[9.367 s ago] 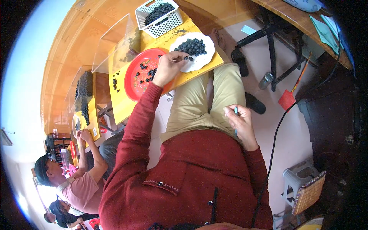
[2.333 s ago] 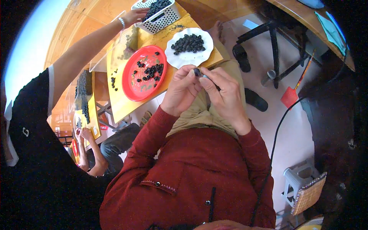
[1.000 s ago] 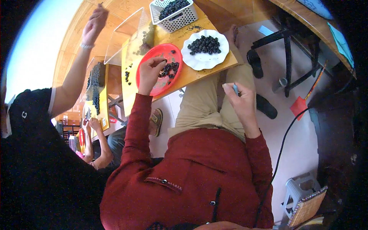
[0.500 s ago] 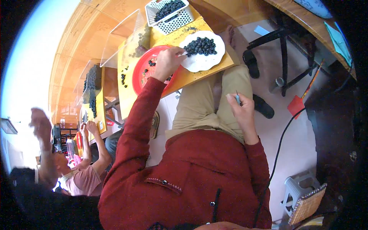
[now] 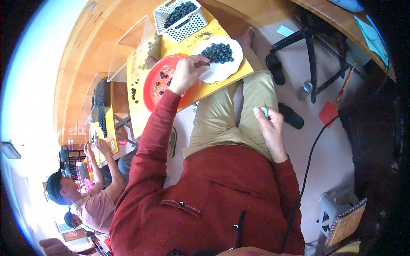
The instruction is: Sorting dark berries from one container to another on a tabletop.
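Observation:
My left hand [image 5: 187,74] reaches over the red plate [image 5: 149,87] to the edge of the white scalloped plate [image 5: 232,70]. Its thumb and fingers are closed on a dark round berry-like piece [image 5: 207,64]. A heap of such blue-black pieces [image 5: 218,53] lies on the white plate. Several more dark pieces [image 5: 162,75] and small scraps are scattered on the red one. Over my right thigh, my right hand [image 5: 270,126] is closed round a small tool with a light blue handle [image 5: 265,112], mostly hidden by the fingers.
A white perforated basket [image 5: 188,29] of dark pieces stands at the back of the yellow table [image 5: 139,115], beside a clear panel [image 5: 134,32]. Another person [image 5: 92,209] works at a table on the left. A black cable [image 5: 314,158] and grey stool [image 5: 335,209] are at right.
My left hand has shifted slightly, staying at the white plate's edge. My right hand barely moved. The view has turned a little, and the raised hand at far left has dropped to the lower left.

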`<state>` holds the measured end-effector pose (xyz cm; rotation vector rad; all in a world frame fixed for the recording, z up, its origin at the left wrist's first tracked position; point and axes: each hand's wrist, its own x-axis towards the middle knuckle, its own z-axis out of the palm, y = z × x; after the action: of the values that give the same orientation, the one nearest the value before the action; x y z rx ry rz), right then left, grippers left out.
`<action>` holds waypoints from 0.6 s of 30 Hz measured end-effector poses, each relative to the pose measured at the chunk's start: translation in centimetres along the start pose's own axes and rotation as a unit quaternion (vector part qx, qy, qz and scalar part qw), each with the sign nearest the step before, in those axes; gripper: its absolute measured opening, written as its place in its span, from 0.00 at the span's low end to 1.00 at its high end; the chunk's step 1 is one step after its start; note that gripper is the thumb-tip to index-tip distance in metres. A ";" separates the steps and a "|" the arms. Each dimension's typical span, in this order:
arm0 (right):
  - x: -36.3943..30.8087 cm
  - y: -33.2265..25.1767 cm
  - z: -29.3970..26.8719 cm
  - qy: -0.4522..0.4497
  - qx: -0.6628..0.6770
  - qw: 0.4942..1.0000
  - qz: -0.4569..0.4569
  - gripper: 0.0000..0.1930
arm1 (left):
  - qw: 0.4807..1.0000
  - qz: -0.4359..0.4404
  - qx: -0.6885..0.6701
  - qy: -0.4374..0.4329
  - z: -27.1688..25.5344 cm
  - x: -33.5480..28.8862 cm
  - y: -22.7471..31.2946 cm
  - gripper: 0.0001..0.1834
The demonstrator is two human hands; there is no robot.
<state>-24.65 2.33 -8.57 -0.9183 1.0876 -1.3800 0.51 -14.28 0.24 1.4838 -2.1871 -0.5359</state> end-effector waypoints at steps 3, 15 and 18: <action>0.2 0.0 0.1 -0.001 -0.009 1.000 0.016 0.09 | 0.979 -0.036 -0.203 -0.004 0.2 -1.1 0.2 0.08; 1.1 -1.1 1.5 -0.014 -0.002 0.999 -0.049 0.09 | 0.736 -0.089 -0.671 -0.012 1.8 -4.8 2.2 0.10; 1.2 -2.1 1.5 -0.025 -0.049 0.998 -0.020 0.09 | 0.694 -0.110 -0.712 -0.001 1.9 -5.5 2.3 0.11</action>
<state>-23.93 0.91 -6.24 -1.0456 1.1118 -1.3375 -0.47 -8.21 -0.86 0.7269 -0.8458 -1.7379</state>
